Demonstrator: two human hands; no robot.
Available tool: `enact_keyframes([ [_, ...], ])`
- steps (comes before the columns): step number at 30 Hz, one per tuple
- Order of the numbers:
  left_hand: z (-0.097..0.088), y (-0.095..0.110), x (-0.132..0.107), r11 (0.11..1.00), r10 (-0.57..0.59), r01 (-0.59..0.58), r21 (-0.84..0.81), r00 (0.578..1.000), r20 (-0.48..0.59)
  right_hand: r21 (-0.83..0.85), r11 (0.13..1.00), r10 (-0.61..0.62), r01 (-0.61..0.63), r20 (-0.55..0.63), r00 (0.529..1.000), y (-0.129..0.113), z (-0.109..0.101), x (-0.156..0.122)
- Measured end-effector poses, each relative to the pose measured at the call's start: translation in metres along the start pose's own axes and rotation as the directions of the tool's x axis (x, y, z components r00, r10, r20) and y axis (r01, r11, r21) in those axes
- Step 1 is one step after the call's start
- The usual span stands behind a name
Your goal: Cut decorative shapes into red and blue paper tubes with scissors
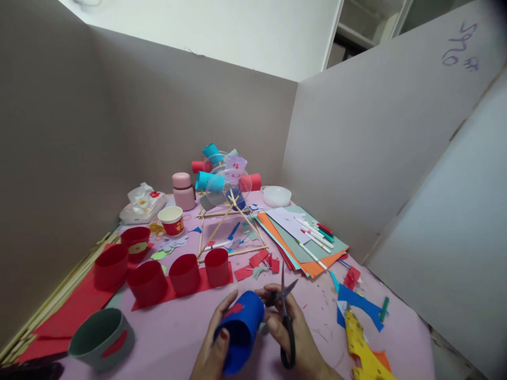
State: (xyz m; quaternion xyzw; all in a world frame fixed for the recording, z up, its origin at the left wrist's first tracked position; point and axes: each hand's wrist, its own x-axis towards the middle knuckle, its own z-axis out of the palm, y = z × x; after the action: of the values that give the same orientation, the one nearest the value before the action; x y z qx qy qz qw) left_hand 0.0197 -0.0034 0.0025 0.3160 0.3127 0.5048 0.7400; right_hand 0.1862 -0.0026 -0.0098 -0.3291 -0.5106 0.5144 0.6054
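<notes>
My left hand (214, 345) is wrapped round a blue paper cylinder (240, 332) with a small red patch on top, held just above the pink table (170, 338). My right hand (289, 332) grips black-handled scissors (285, 311), blades parted and pointing up and away, next to the cylinder's right end. Both hands sit at the near edge of the table.
Several red paper cups (184, 273) stand on a red sheet at the left, with a grey paper ring (102, 338) nearer. A stick-and-cup wheel model (224, 184) stands at the back. Coloured paper sheets with markers (304, 237) lie right; a yellow glue gun (362, 348) near right. Cardboard walls enclose the table.
</notes>
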Motion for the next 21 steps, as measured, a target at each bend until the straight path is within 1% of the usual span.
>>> enact_keyframes([
  [2,0.002,-0.001,-0.002,0.973,0.164,-0.15,0.173,0.984,-0.068,-0.01,1.0,0.007,-0.008,-0.014,1.0,0.001,-0.002,0.0],
  [4,0.007,-0.003,-0.005,0.926,0.266,-0.23,0.299,0.96,-0.087,0.017,1.0,0.005,-0.005,0.024,1.0,0.001,-0.003,-0.002],
  [5,0.01,-0.005,-0.007,0.907,0.292,-0.248,0.341,0.953,-0.081,0.042,0.999,0.002,-0.004,0.049,0.999,0.001,-0.003,-0.003],
  [8,0.015,-0.007,-0.01,0.89,0.299,-0.249,0.382,0.951,-0.076,0.102,0.993,0.039,-0.053,0.132,0.99,-0.001,-0.002,-0.008],
  [11,0.013,-0.008,-0.009,0.892,0.276,-0.227,0.392,0.959,-0.072,0.127,0.983,0.11,-0.131,0.161,0.981,-0.001,0.001,-0.011],
  [13,0.01,-0.009,-0.007,0.914,0.245,-0.213,0.346,0.968,-0.053,0.16,0.975,0.126,-0.154,0.174,0.977,-0.002,0.004,-0.011],
  [17,0.008,-0.011,0.0,0.962,0.22,-0.21,0.177,0.975,-0.034,0.226,0.96,0.13,-0.166,0.168,0.977,-0.004,0.008,-0.009],
  [21,0.002,-0.009,0.003,0.986,0.13,-0.13,0.104,0.991,0.014,0.201,0.966,0.129,-0.162,0.166,0.978,-0.006,0.01,-0.008],
])
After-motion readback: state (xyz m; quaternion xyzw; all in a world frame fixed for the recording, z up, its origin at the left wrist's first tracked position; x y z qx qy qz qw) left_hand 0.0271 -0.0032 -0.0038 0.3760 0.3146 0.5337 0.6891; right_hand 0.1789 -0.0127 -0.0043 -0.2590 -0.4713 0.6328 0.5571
